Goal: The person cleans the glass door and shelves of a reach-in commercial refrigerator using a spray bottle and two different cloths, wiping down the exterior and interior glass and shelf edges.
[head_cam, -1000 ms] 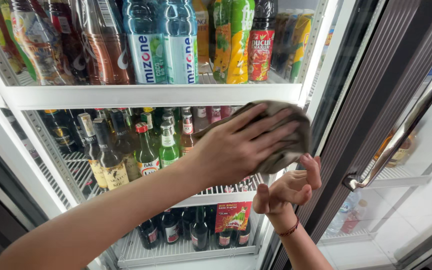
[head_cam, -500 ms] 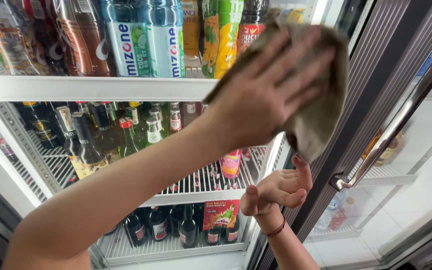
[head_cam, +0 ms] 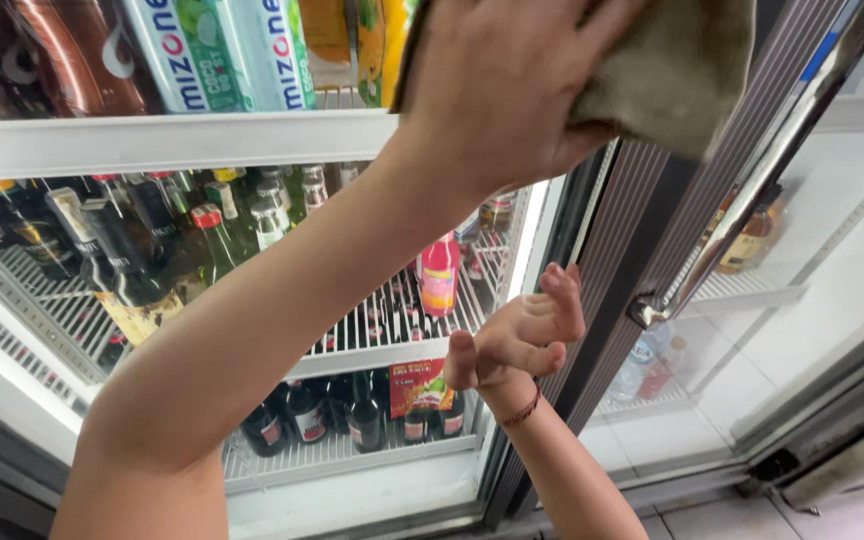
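Observation:
My left hand [head_cam: 507, 95] is raised high against the glass door of a drinks fridge and presses a grey-brown cloth [head_cam: 682, 70] flat on the glass near the door's right edge. The cloth hangs out past my fingers to the right. Lower down, my right hand [head_cam: 517, 335], with a thin bracelet at the wrist, rests with loosely curled fingers against the dark ribbed door frame [head_cam: 617, 300] and holds nothing.
Behind the glass, a white shelf [head_cam: 152, 140] carries tall bottles; green and dark bottles [head_cam: 222, 230] and a pink bottle [head_cam: 439, 275] stand on wire racks, and dark bottles [head_cam: 352, 415] fill the bottom shelf. A slanted metal door handle [head_cam: 752, 190] belongs to the neighbouring fridge on the right.
My left hand has slid the cloth up and to the right across the glass. The view has come closer to the door. My right hand stays at the frame.

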